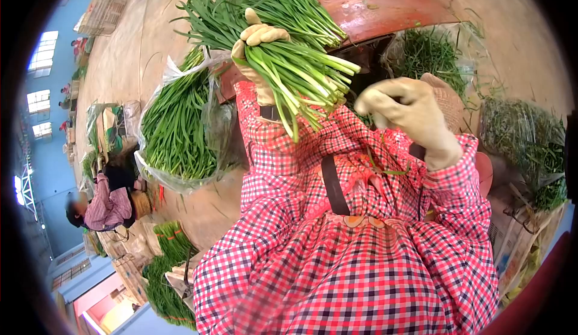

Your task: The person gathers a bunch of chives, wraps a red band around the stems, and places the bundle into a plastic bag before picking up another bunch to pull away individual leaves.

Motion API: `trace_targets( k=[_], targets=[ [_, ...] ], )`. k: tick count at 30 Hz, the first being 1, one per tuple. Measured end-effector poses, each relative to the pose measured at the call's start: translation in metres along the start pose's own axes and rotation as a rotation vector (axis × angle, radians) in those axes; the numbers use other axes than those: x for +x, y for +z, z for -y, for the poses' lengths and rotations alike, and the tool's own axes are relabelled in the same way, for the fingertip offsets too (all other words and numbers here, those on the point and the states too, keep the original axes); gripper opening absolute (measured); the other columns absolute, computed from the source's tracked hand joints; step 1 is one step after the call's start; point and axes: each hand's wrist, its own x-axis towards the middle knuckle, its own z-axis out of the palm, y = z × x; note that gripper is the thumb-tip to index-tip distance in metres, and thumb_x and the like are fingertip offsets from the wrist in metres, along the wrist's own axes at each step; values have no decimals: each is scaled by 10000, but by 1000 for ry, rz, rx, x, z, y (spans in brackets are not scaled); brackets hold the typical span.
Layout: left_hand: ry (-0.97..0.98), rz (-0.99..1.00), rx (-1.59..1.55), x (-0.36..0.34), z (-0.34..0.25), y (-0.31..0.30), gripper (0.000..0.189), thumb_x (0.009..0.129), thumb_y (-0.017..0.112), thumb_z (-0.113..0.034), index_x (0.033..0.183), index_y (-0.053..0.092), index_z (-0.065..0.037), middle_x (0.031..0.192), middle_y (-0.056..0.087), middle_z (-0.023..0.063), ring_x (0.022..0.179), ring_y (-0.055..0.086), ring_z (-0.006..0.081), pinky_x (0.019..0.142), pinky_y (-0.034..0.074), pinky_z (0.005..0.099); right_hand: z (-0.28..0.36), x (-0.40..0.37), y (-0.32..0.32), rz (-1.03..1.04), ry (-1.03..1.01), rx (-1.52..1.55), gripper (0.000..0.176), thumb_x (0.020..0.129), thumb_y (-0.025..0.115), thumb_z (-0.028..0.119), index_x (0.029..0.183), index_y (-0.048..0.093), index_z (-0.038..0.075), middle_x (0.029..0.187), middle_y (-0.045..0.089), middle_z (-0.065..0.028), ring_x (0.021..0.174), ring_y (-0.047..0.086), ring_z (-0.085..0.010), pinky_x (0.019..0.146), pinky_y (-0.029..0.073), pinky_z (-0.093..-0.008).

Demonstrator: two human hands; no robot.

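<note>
My left hand [264, 37], in a cream glove, is wrapped round a bunch of garlic chives [301, 64]. The pale stem ends point right and towards me, and the green leaves fan out to the upper left. Just right of the stem ends is my right hand [412, 109], gloved too and a little blurred. Its fingers are curled in; whether anything is pinched between them is hidden. More garlic chives [295, 10] lie on the red board [385, 1] beyond my left hand.
A clear plastic bag of chives [180, 124] stands at the left. Loose green scraps [430, 55] lie in plastic at the right, near another heap [518, 136]. Banded bundles [171, 275] are at lower left. A co-worker [105, 199] sits at the far left.
</note>
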Motion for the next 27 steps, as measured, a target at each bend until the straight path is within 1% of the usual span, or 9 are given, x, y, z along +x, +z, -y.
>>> trace_targets(
  k=[2,3,5,6,7,11,19,24,27],
  targets=[
    [-4,-14,-2,-1,1,4,309,844,642,-76,1137,588,6,873,633,-14,797,614,130,834,496,309,-1,-8,-16,58,-188,62,212,964,612,186,883,733,31,696,682,-28,486,540,-52,475,444,-202],
    [-17,-21,-7,-2,1,6,309,843,640,-77,1137,588,7,873,634,-14,795,614,131,833,497,310,4,-13,-25,3,-114,60,140,932,635,137,940,727,31,841,718,-60,656,644,-96,620,532,-232],
    [-4,-34,29,-3,6,7,381,847,623,-85,1209,565,16,878,631,-18,790,608,122,835,495,302,4,0,-14,-202,-479,-107,154,887,663,95,1024,714,47,1053,702,-83,963,657,-162,861,532,-298],
    [-14,-39,39,-4,7,6,409,847,621,-87,1236,550,18,879,625,-21,792,606,118,837,494,302,16,0,-11,-192,-449,-252,256,838,686,64,1094,695,73,1238,633,-95,1212,546,-227,1052,425,-376],
    [-26,-43,49,-4,10,6,438,847,618,-88,1263,536,20,881,618,-24,794,604,114,839,493,302,23,8,-9,-143,-533,-558,383,828,657,-9,1181,674,137,1365,554,-89,1302,480,-260,1039,449,-395],
    [-47,-72,50,-6,16,9,452,852,613,-98,1278,521,22,877,599,-30,797,599,107,841,489,305,-2,41,12,-97,-704,-1200,394,771,612,104,1154,681,163,1366,569,-90,1260,510,-358,1001,434,-441],
    [-47,-16,8,-14,19,4,467,836,663,-92,1267,522,19,884,602,-28,803,595,103,845,481,289,-28,53,3,-113,-886,-995,132,724,642,83,832,698,135,1326,609,-55,1282,497,-322,986,428,-449],
    [-69,59,28,-11,10,-3,503,849,667,-95,1306,496,26,917,622,-19,839,614,115,869,484,292,-25,18,-24,-147,-835,-1118,250,640,705,22,868,718,126,1257,643,-23,1249,523,-286,993,441,-445],
    [-64,92,-12,-11,10,-3,509,853,669,-103,1313,492,25,920,626,-16,843,618,118,873,488,294,-47,1,-45,-24,-531,-1234,252,747,680,232,959,712,99,1274,628,-71,1250,524,-302,999,441,-456]
  ],
)
